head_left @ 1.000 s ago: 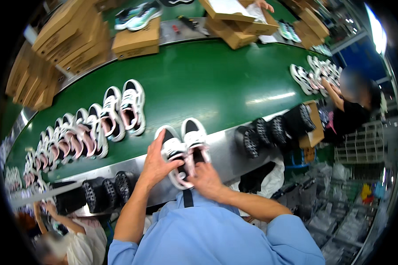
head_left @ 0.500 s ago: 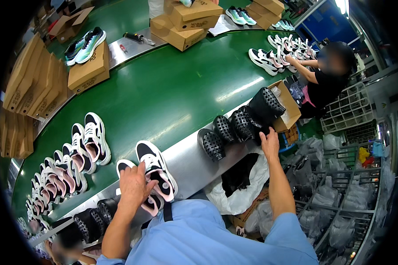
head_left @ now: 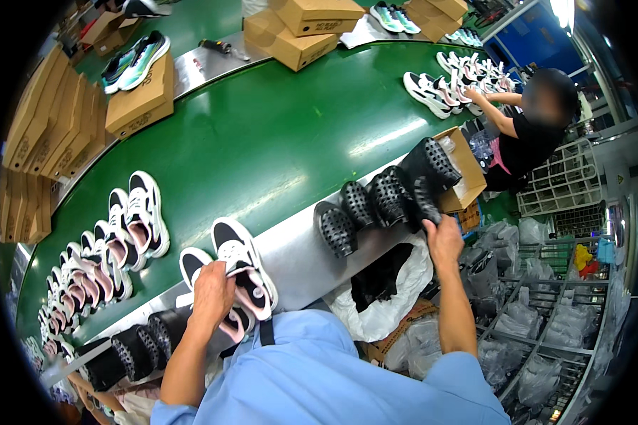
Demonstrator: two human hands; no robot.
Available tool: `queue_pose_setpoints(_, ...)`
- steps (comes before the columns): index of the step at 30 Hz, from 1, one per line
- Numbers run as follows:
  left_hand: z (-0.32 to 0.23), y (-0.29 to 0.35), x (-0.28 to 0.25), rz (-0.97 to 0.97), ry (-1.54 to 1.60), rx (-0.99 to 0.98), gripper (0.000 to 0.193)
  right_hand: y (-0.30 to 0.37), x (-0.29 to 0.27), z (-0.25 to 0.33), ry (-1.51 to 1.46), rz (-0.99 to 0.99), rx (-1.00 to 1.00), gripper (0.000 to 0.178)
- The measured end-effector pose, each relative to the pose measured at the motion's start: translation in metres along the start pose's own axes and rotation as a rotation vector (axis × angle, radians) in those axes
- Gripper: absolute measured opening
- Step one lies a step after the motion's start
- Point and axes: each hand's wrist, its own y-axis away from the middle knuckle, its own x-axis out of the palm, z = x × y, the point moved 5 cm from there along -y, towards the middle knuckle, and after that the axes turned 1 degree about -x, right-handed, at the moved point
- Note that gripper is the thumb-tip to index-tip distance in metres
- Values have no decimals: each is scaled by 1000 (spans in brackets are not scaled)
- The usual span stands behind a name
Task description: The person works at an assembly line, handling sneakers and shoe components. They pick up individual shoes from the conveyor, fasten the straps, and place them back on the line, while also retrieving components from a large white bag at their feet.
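Note:
A pair of white-and-black sneakers with pink lining lies before me at the near edge of the green table. My left hand (head_left: 214,292) closes on the left sneaker (head_left: 194,265) at its opening; the right sneaker (head_left: 239,249) rests beside it. Out to the right, my right hand (head_left: 444,242) grips the near end of a black perforated shoe insert (head_left: 424,200), its fingertips partly hidden. Several similar black inserts (head_left: 357,205) lie along the metal ledge (head_left: 290,263) to the left of that hand.
A row of sneakers (head_left: 143,212) stands on the green table (head_left: 227,142) at left. Shoe boxes (head_left: 140,99) line the far side. At right are an open carton (head_left: 466,170), a co-worker (head_left: 517,134) handling sneakers and a wire rack (head_left: 546,333). A white sack (head_left: 365,319) sits below the ledge.
My right hand has closed on a black insert and tilted it up. My left hand's spread fingers have drawn together on the left sneaker. The view has shifted slightly.

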Motion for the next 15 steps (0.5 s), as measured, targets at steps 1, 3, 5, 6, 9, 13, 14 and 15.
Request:
queue_pose_setpoints(1, 5, 1, 1, -10, 26, 5, 18, 14, -27, 5, 5, -78, -1, 49)
queue_pose_setpoints(3, 16, -3, 6, 0, 104, -15, 17, 51, -72, 13, -103, -115, 67, 45)
queue_pose_setpoints(5, 19, -7, 7, 60, 178, -92, 22, 93, -107, 47, -228, -46, 48, 39)
queue_pose_setpoints(6, 28, -8, 13, 41, 176, -72, 23, 110, -113, 75, -419, 201, 99, 37)
queue_pose_setpoints(9, 19, -13, 5, 85, 121, -90, 25, 176, -98, 174, -876, 586, -31, 40)
queue_pose_setpoints(13, 18, -17, 15, 94, 85, -3, 23, 212, -61, 268, -792, 895, -328, 55)
queue_pose_setpoints(14, 16, -18, 16, 121, 76, 62, 20, 210, -53, 274, -843, 870, -317, 57)
queue_pose_setpoints(15, 15, -19, 19, 146, 66, 125, 17, 206, -30, 269, -773, 860, -208, 55)
